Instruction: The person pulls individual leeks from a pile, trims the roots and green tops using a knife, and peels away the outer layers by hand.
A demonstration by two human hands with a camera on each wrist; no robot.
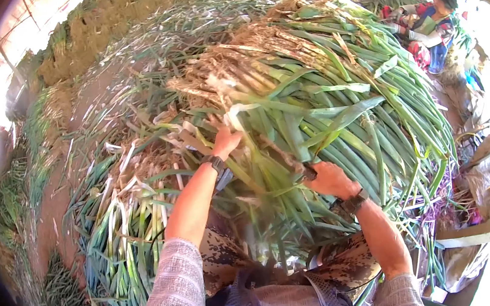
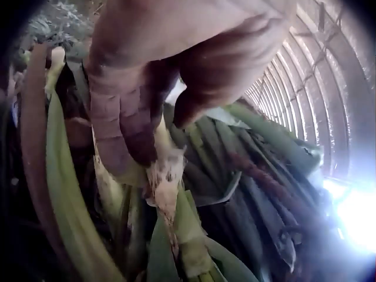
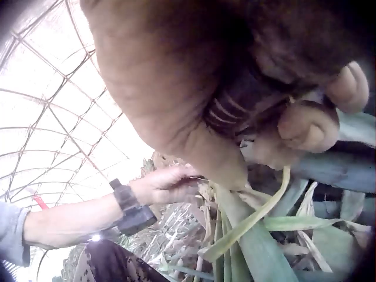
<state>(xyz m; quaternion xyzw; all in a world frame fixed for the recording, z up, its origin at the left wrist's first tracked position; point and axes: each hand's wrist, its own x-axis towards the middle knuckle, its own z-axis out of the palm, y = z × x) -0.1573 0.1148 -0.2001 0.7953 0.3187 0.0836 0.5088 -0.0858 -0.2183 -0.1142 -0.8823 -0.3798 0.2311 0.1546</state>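
Note:
In the head view my left hand is at the root end of a green onion, left of the big pile. Up close, the left wrist view has curled fingers of that hand gripping a pale, peeling stalk. My right hand grips a dark handle, and a narrow brownish length extends from it toward the upper left. Light rings mark that handle in the right wrist view, where green leaves lie below the right hand. The tool's far end is unclear.
Another heap of onions lies to the left, with loose stalks scattered on the ground beyond. A person sits at the back right. A board and crumpled sacking are at the right.

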